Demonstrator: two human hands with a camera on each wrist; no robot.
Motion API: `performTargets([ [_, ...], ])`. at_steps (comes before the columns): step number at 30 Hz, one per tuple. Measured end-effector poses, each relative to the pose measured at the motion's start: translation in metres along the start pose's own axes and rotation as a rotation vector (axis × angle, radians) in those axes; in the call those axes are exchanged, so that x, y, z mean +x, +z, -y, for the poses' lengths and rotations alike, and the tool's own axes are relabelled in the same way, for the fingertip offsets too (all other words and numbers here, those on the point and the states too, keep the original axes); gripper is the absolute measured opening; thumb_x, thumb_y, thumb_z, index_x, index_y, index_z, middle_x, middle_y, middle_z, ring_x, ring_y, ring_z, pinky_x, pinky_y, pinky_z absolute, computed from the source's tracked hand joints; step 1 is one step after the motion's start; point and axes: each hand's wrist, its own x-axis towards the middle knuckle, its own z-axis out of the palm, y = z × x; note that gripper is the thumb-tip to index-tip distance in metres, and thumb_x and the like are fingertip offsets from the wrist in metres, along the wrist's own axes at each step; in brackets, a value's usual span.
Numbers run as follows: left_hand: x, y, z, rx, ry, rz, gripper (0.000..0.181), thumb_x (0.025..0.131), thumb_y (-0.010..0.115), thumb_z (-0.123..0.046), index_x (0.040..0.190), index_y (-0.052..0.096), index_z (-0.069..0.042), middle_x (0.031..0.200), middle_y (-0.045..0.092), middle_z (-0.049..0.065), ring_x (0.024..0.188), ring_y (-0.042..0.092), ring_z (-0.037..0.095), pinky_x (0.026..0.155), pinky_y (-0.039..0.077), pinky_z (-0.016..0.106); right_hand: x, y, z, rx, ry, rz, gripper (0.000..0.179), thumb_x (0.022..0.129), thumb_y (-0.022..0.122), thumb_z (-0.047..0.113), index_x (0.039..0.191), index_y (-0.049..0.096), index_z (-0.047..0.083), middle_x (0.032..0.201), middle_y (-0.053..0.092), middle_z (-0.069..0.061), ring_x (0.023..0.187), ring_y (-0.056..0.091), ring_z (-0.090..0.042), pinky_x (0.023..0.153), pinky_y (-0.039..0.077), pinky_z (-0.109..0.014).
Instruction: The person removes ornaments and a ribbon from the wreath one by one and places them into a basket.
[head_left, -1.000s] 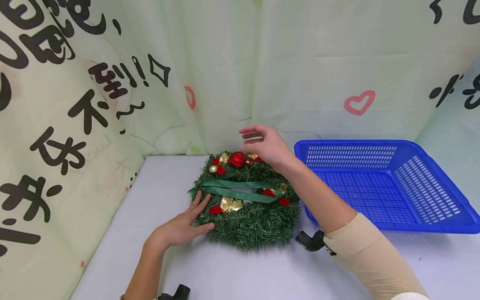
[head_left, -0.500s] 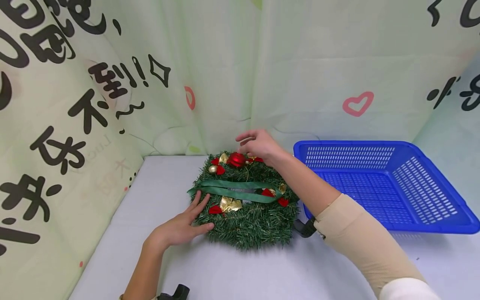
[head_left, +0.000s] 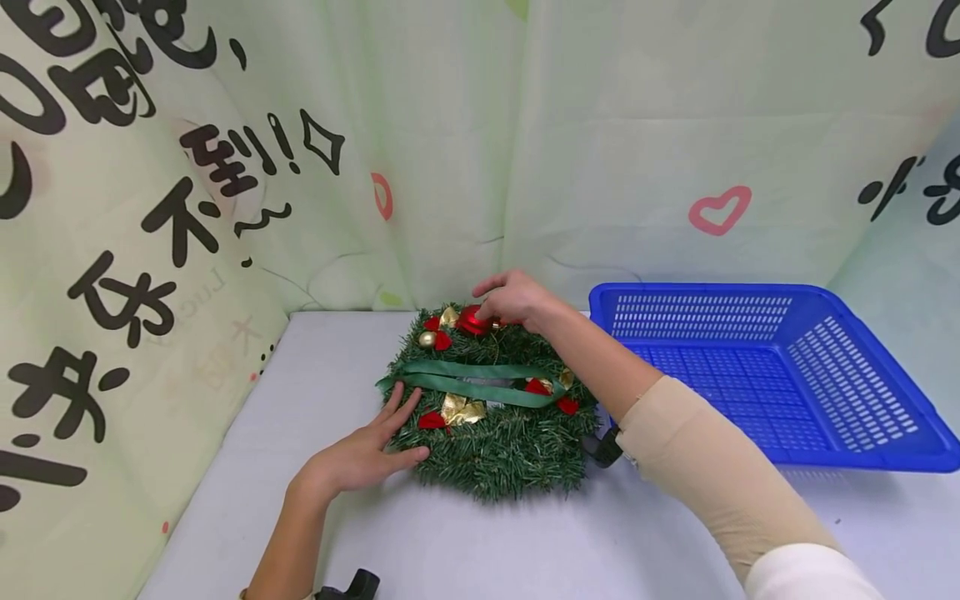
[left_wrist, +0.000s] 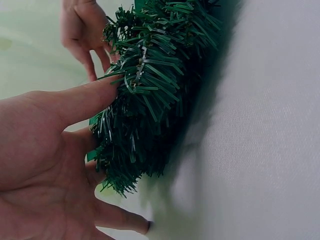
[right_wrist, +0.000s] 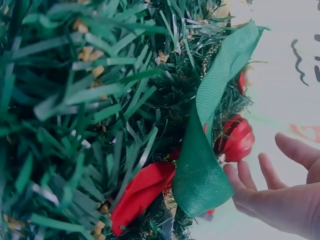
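A green wreath [head_left: 510, 467] lies on the white table, trimmed with gold bows [head_left: 461, 409], red pieces and a green ribbon [head_left: 487, 390] laid across its middle. My left hand [head_left: 360, 454] rests with spread fingers against the wreath's left edge; in the left wrist view its thumb [left_wrist: 95, 100] touches the green needles. At the wreath's far side, my right hand [head_left: 517, 298] is beside a shiny red ball [head_left: 471, 320]. Loosely bent, parted fingers [right_wrist: 270, 172] come up to the ball in the right wrist view; whether they touch it I cannot tell.
To the right of the wreath stands a blue plastic basket [head_left: 750, 458] with slotted sides. A pale printed curtain [head_left: 600, 150] hangs behind and along the left of the table [head_left: 262, 467].
My right hand has come down and slightly left, from above the wreath's far edge to the red ball. My left hand has stayed in place.
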Motion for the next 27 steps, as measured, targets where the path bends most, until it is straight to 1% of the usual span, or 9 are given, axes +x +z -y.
performTargets([
  [2, 0.000, 0.000, 0.000, 0.001, 0.000, 0.000, 0.088, 0.104, 0.061, -0.049, 0.169, 0.006, -0.031, 0.176, -0.016, 0.001, 0.159, 0.009, 0.048, 0.119, 0.023, 0.073, 0.002, 0.001, -0.001, -0.011, 0.006, 0.003, 0.047, 0.095, 0.070, 0.002, 0.141, 0.063, 0.009, 0.145, 0.055, -0.015, 0.061, 0.039, -0.013, 0.075, 0.041, -0.036],
  [5, 0.000, 0.001, 0.000, 0.001, 0.000, -0.001, 0.087, 0.104, 0.061, -0.049, 0.169, 0.006, -0.030, 0.176, -0.016, 0.001, 0.159, 0.009, 0.048, 0.119, 0.023, 0.073, 0.004, 0.003, -0.002, -0.022, 0.013, 0.004, 0.050, 0.094, 0.071, 0.001, 0.142, 0.061, 0.009, 0.146, 0.055, -0.015, 0.069, 0.046, -0.015, 0.077, 0.043, -0.036],
  [12, 0.000, 0.001, 0.000, 0.004, -0.002, -0.006, 0.087, 0.104, 0.061, -0.048, 0.169, 0.007, -0.030, 0.176, -0.015, 0.002, 0.159, 0.010, 0.048, 0.119, 0.023, 0.072, 0.009, 0.004, -0.002, -0.057, 0.046, 0.010, 0.055, 0.093, 0.073, 0.002, 0.145, 0.060, 0.012, 0.147, 0.054, -0.013, 0.097, 0.056, -0.025, 0.092, 0.049, -0.042],
  [15, 0.001, 0.001, 0.000, 0.001, 0.002, -0.006, 0.087, 0.104, 0.062, -0.048, 0.169, 0.007, -0.030, 0.176, -0.015, 0.002, 0.159, 0.009, 0.048, 0.119, 0.022, 0.073, 0.011, 0.005, -0.003, -0.073, 0.057, 0.017, 0.057, 0.092, 0.074, 0.002, 0.147, 0.059, 0.013, 0.151, 0.051, -0.013, 0.101, 0.058, -0.023, 0.095, 0.051, -0.042],
  [16, 0.001, 0.001, 0.000, -0.001, 0.004, -0.007, 0.087, 0.104, 0.062, -0.048, 0.169, 0.007, -0.030, 0.176, -0.015, 0.002, 0.159, 0.008, 0.048, 0.120, 0.022, 0.073, 0.012, 0.005, -0.003, -0.084, 0.057, 0.019, 0.058, 0.092, 0.074, 0.003, 0.147, 0.059, 0.014, 0.153, 0.050, -0.012, 0.096, 0.057, -0.021, 0.093, 0.051, -0.041],
  [18, 0.001, 0.001, 0.000, -0.004, 0.007, -0.006, 0.087, 0.104, 0.062, -0.048, 0.169, 0.007, -0.029, 0.176, -0.015, 0.003, 0.159, 0.007, 0.048, 0.120, 0.022, 0.073, 0.013, 0.006, -0.004, -0.109, 0.058, 0.023, 0.058, 0.092, 0.074, 0.003, 0.147, 0.060, 0.015, 0.154, 0.049, -0.012, 0.078, 0.053, -0.017, 0.083, 0.050, -0.037],
  [19, 0.001, 0.001, 0.000, -0.006, 0.008, -0.006, 0.087, 0.104, 0.062, -0.047, 0.169, 0.007, -0.029, 0.176, -0.015, 0.003, 0.159, 0.007, 0.047, 0.120, 0.021, 0.073, 0.013, 0.006, -0.004, -0.117, 0.057, 0.027, 0.058, 0.092, 0.074, 0.003, 0.147, 0.060, 0.015, 0.153, 0.049, -0.012, 0.073, 0.050, -0.015, 0.078, 0.048, -0.035],
  [22, 0.001, 0.001, 0.000, -0.010, 0.007, -0.003, 0.088, 0.104, 0.062, -0.047, 0.169, 0.006, -0.029, 0.176, -0.015, 0.003, 0.159, 0.006, 0.047, 0.119, 0.021, 0.074, 0.015, 0.008, -0.005, -0.132, 0.048, 0.034, 0.058, 0.092, 0.074, 0.002, 0.147, 0.060, 0.014, 0.149, 0.053, -0.014, 0.055, 0.036, -0.011, 0.065, 0.039, -0.031],
  [27, 0.001, 0.001, 0.000, -0.015, 0.000, 0.001, 0.087, 0.104, 0.062, -0.048, 0.169, 0.006, -0.030, 0.176, -0.016, 0.002, 0.159, 0.006, 0.047, 0.119, 0.022, 0.073, 0.017, 0.012, -0.006, -0.142, 0.029, 0.025, 0.055, 0.091, 0.075, 0.000, 0.143, 0.062, 0.011, 0.134, 0.060, -0.014, 0.047, 0.028, -0.008, 0.062, 0.037, -0.030],
])
